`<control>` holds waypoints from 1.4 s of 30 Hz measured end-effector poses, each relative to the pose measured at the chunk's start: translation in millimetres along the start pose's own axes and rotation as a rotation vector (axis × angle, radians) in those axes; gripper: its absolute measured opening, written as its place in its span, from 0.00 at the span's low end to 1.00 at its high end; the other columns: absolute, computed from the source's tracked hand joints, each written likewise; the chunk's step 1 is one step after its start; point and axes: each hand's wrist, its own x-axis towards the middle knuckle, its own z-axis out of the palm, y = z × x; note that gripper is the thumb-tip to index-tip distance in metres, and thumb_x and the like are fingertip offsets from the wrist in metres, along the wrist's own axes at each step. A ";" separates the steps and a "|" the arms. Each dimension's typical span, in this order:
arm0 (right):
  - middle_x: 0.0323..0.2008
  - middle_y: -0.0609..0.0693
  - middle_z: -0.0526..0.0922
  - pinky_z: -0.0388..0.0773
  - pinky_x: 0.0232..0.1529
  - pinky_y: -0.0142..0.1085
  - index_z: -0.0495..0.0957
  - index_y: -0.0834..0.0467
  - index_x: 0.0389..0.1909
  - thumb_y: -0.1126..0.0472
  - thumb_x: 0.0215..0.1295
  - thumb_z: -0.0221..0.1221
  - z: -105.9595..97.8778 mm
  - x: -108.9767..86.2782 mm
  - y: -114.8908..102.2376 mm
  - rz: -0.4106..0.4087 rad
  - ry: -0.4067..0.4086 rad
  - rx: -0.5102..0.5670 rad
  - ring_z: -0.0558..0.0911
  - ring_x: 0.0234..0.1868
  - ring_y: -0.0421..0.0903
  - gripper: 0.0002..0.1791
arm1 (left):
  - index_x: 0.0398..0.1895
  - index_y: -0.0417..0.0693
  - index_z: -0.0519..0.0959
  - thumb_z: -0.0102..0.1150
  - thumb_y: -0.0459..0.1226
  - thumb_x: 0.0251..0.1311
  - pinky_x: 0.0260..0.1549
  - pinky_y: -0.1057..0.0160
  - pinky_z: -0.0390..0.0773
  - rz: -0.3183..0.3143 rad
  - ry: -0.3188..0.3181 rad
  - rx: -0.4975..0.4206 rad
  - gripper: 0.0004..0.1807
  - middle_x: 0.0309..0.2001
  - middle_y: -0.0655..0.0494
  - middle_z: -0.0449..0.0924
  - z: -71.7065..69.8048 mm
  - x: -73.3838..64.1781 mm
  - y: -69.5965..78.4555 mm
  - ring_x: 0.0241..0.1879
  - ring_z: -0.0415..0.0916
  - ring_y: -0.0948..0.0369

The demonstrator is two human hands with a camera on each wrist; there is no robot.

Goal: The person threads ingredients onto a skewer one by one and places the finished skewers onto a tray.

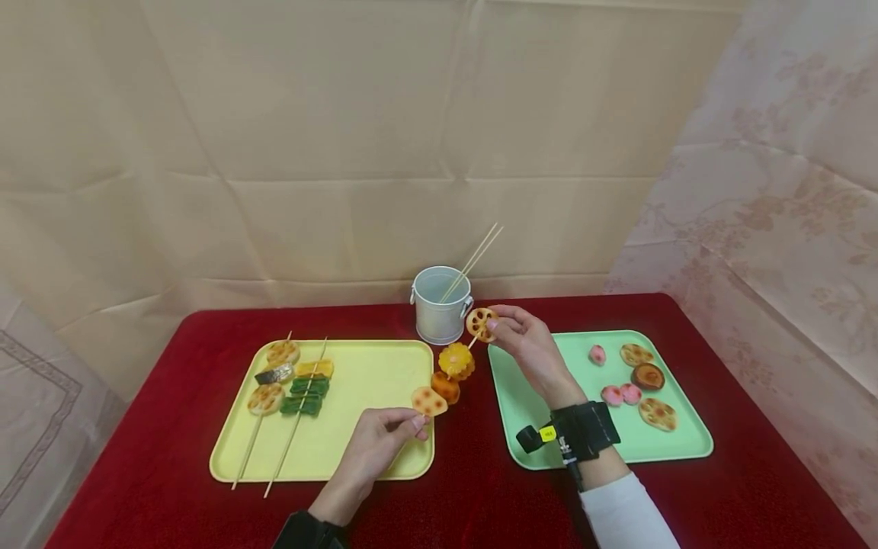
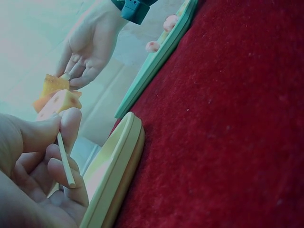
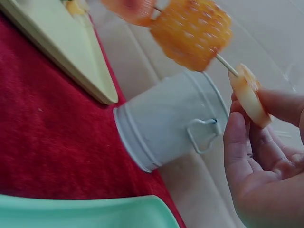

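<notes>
My left hand (image 1: 380,444) pinches the lower end of a wooden skewer (image 2: 66,160) between thumb and fingers, over the right edge of the yellow tray (image 1: 370,366). Threaded up the skewer are a pale brown-spotted slice (image 1: 429,402), an orange-brown piece (image 1: 445,388) and a yellow corn piece (image 1: 456,361). With thumb and fingers my right hand (image 1: 535,358) grips a lotus root slice (image 1: 480,324) at the skewer's upper end. In the right wrist view the stick meets this slice's face (image 3: 248,97), beyond the corn.
Behind the hands stands a small white metal bucket (image 1: 440,316) with two bare skewers (image 1: 473,263) leaning in it. Two loaded skewers lie on the yellow tray's left side. The green tray (image 1: 549,456) on the right holds pink pieces (image 1: 612,395), lotus slices (image 1: 658,414) and a mushroom (image 1: 648,377).
</notes>
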 end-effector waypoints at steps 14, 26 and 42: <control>0.51 0.59 0.84 0.86 0.46 0.45 0.69 0.64 0.62 0.56 0.77 0.60 18.8 -9.8 3.5 0.107 -0.081 0.087 0.88 0.43 0.51 0.22 | 0.42 0.35 0.89 0.68 0.35 0.66 0.28 0.68 0.77 0.096 0.052 0.031 0.09 0.26 0.47 0.87 0.2 4.5 0.6 0.25 0.82 0.57; 0.51 0.58 0.84 0.85 0.47 0.41 0.67 0.67 0.64 0.59 0.78 0.58 16.7 -10.8 5.6 0.078 -0.071 0.123 0.87 0.43 0.49 0.23 | 0.33 0.37 0.89 0.65 0.37 0.70 0.19 0.70 0.70 0.176 -0.067 0.231 0.11 0.24 0.53 0.84 -6.5 6.7 12.4 0.19 0.79 0.59; 0.52 0.60 0.84 0.84 0.50 0.41 0.69 0.67 0.64 0.59 0.77 0.59 18.3 -10.8 5.6 0.072 -0.077 0.079 0.86 0.47 0.48 0.22 | 0.27 0.46 0.89 0.70 0.35 0.64 0.31 0.69 0.72 0.182 -0.015 0.349 0.07 0.21 0.60 0.84 -9.7 8.6 14.1 0.26 0.75 0.68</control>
